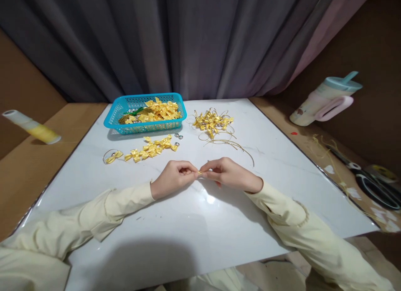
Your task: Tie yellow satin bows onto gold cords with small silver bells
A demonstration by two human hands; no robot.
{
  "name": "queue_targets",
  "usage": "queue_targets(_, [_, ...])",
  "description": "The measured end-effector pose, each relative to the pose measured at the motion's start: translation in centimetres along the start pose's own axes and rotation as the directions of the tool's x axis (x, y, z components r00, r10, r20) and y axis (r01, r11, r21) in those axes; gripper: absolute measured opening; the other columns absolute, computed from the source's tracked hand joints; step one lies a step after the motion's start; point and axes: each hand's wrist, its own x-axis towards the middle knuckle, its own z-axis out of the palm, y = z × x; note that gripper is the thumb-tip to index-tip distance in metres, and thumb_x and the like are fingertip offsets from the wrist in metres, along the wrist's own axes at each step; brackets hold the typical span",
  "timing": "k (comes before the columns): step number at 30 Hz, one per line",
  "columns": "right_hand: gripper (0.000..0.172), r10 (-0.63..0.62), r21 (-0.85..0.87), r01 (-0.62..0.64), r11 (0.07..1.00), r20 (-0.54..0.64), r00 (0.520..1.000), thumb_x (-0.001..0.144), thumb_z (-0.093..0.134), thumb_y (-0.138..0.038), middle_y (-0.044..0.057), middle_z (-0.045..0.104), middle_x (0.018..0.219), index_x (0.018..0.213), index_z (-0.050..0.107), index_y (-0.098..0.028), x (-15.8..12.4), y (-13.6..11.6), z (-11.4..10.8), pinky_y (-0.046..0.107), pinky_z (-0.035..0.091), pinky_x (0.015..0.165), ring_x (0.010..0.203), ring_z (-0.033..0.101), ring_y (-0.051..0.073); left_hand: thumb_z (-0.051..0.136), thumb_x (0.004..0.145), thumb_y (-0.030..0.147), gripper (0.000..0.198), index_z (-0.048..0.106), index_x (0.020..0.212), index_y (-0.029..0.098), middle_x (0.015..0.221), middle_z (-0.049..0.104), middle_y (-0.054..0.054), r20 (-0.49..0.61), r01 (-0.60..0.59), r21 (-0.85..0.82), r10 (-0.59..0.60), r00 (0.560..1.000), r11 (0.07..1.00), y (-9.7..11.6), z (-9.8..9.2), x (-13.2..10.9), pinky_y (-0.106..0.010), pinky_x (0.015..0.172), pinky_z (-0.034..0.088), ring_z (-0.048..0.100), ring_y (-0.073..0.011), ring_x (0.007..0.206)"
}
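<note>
My left hand (pixel 176 178) and my right hand (pixel 230 174) meet fingertip to fingertip above the middle of the white board. Both are closed in a pinch on a small gold-yellow piece (pixel 199 173). Fingers cover most of it, so its exact kind is hidden. Beyond my left hand lies a loose row of yellow ribbon bows (pixel 153 148), with a few small silvery beads (pixel 177 144) beside it. One bow with a cord loop (pixel 113 156) rests at the row's left end. Past my right hand is a heap of yellow bows with gold cords (pixel 213 122).
A blue plastic basket (pixel 142 126) of bows stands at the back left of the white board (pixel 175 236). Further left is a yellow thread spool (pixel 42 132). On the right are a lidded tumbler (pixel 326 99), black scissors (pixel 372 184) and thread scraps. A grey curtain (pixel 194 44) hangs behind.
</note>
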Motion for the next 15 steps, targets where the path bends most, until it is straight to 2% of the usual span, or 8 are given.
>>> queue_targets(4, [0.013,-0.060,-0.144,0.040,0.989,-0.138,0.989,0.080,0.053,-0.016,-0.003,0.058,0.055,0.084,0.066,-0.014,-0.1,-0.4,0.5,0.020,0.035,0.051,0.042,0.042,0.006,0.061,0.067,0.025,0.016,0.067,0.067,0.010,0.061,0.061,-0.002,0.009,0.063,-0.071,-0.063,0.998,0.995,0.1,-0.1,0.3,-0.021,0.055,0.036,0.048,-0.0106,0.058])
queue_targets(8, [0.009,-0.163,-0.283,0.096,0.954,-0.226,0.960,0.075,0.055,-0.008,0.000,0.061,0.065,0.079,0.061,-0.013,-0.2,-0.4,0.9,0.019,0.035,0.054,0.050,0.045,0.007,0.062,0.066,0.026,0.016,0.067,0.065,0.011,0.060,0.062,-0.001,0.022,0.122,-0.153,-0.120,0.993,0.981,0.4,-0.2,0.4,-0.022,0.056,0.037,0.049,-0.0108,0.058])
queue_targets(15, [0.020,-0.239,-0.374,0.173,0.911,-0.139,0.961,0.079,0.045,-0.005,0.007,0.067,0.081,0.084,0.064,-0.013,-0.1,0.0,1.3,0.022,0.040,0.061,0.064,0.055,0.013,0.060,0.065,0.023,0.014,0.068,0.064,0.012,0.054,0.058,0.001,0.038,0.208,-0.177,-0.205,0.978,0.962,0.9,-0.2,0.3,-0.022,0.052,0.033,0.045,-0.0094,0.054])
